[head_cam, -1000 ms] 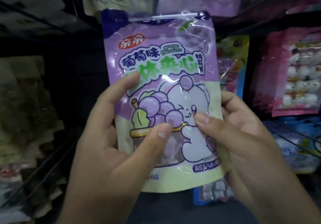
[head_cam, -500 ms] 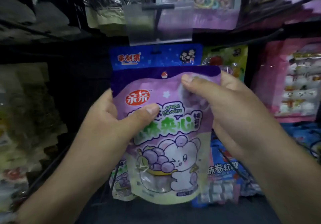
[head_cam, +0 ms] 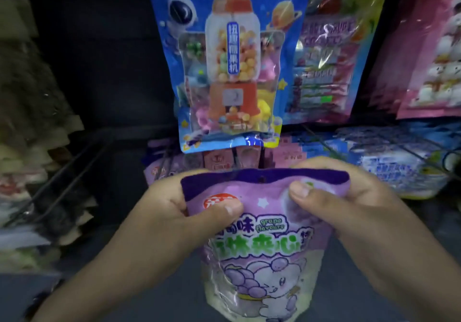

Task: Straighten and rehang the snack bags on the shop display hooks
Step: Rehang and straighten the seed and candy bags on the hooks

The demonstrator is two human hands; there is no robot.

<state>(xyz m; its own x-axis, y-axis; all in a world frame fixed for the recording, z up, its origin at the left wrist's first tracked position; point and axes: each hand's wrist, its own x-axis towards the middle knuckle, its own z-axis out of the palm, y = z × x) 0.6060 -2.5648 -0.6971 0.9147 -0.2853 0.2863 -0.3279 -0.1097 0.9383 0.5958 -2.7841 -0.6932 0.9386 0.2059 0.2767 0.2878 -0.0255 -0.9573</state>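
Note:
A purple grape-flavour snack bag [head_cam: 264, 246] with a cartoon animal and grapes is held upright low in the middle of the view. My left hand [head_cam: 174, 216] pinches its upper left corner, thumb on the front. My right hand [head_cam: 354, 211] pinches the upper right corner the same way. The small hang hole shows in the bag's dark purple top band. Just behind the bag's top edge, a row of similar purple bags [head_cam: 224, 162] hangs on a lower hook.
A blue gumball-machine bag [head_cam: 232, 67] hangs right above. Green-purple bags [head_cam: 329, 59] and pink marshmallow bags [head_cam: 434, 54] hang to the right, blue bags [head_cam: 399, 162] below them. Dark wire hooks [head_cam: 69, 172] and blurred bags [head_cam: 30, 122] fill the left.
Both hands slid from the bag's middle up to its top corners. The bag came down from the upper hook level to the lower row, and my view tilted down.

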